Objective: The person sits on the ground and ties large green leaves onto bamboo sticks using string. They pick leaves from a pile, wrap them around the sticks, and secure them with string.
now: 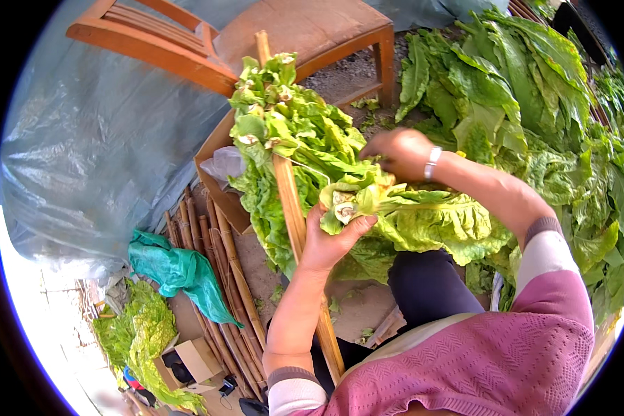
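Observation:
My left hand grips a bunch of broad green leaves by their pale cut stems, just right of a long wooden pole that slants up from my lap. Leaf bunches hang along the pole's upper part, with a thin white string running from it toward the held bunch. My right hand is slightly blurred just above that bunch, fingers curled among the leaves; what they hold is hidden.
A wooden chair stands behind the pole, beside a cardboard box. Piled leaves fill the right. Plastic sheeting, bamboo poles, a teal plastic sheet and an open carton with more leaves lie left.

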`<state>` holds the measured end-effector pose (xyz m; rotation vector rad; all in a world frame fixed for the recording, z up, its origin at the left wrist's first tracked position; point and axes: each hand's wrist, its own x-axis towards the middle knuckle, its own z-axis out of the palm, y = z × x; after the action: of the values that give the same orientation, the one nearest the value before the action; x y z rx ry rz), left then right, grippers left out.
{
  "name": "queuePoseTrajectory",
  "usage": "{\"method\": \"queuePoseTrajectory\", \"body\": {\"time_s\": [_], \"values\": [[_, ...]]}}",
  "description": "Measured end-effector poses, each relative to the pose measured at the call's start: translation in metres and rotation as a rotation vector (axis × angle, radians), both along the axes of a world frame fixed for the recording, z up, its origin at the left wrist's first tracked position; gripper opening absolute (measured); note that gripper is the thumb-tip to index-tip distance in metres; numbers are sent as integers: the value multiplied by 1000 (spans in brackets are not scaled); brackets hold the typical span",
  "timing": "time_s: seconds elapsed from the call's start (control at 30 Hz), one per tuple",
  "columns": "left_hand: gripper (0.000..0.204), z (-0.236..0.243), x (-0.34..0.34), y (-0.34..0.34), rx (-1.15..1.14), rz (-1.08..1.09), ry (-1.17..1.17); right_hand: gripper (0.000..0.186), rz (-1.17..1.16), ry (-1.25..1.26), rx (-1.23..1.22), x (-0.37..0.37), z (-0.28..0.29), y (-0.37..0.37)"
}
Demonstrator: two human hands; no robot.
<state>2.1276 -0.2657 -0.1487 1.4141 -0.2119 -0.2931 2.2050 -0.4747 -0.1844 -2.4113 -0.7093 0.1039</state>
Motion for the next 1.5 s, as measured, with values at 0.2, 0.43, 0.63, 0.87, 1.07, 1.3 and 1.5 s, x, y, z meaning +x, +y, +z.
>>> {"method": "queuePoseTrajectory", "body": {"time_s": [0.2,0.43,0.63,0.87,1.07,1.3,1.5], "values": [[39,4,4,5,-4,44,-140,94,208,855,397,-45,-18,-39],[43,56,-24,9,939,-31,-213,35,45,776,206,-34,38,-23],[32,70,-43,0,971,-231,-690,35,95,-466,-157,28,51,47],[19,16,110,136,409,267,317,53,30,501,196,27,10,63],[15,-65,112,139,53,482,581,73,-342,686,816,3,-74,105],[15,-93,115,130,149,618,467,66,-730,617,382,-8,-46,125],[17,-108,134,110,8,872,334,78,-986,576,696,-2,-97,195]]}}
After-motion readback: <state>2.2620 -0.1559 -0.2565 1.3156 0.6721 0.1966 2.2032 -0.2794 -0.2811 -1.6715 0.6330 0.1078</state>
